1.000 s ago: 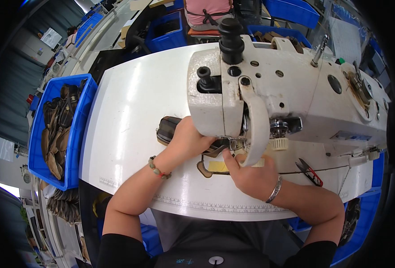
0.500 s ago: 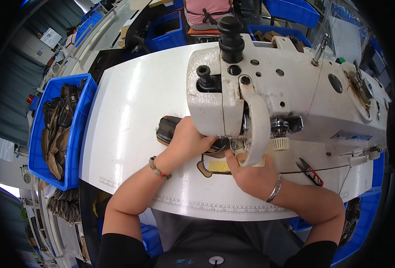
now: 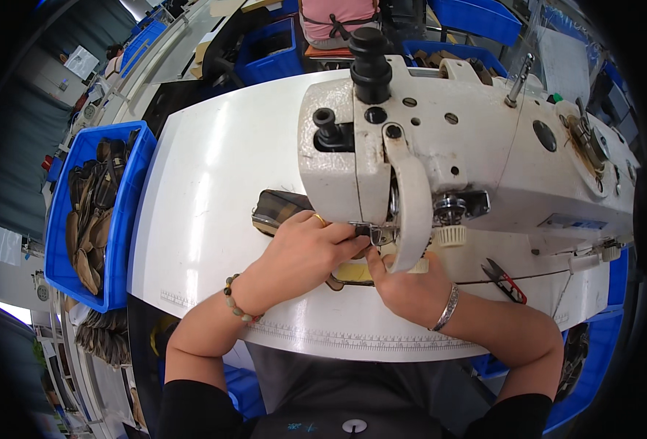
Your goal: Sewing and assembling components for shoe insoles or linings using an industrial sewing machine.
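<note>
A dark workpiece (image 3: 279,208) is pinched at the needle of the sewing machine (image 3: 440,154): left hand (image 3: 301,252) closed on it from the left, right hand (image 3: 407,285) pressed on it in front. It is best kept flat, fingertips clear of the needle. The white table (image 3: 206,183) is flanked by a blue bin (image 3: 129,212); snips (image 3: 505,279) lie right.

Premises: a sewing workshop or small garment and leather-goods factory. Evidence: an industrial sewing machine (image 3: 440,146) mounted on a white worktable (image 3: 213,190) at frame centre; a blue plastic bin (image 3: 129,212) of brown cut pieces at left; further blue bins (image 3: 268,55) along the top edge; thread snips (image 3: 505,278) at right.
</note>
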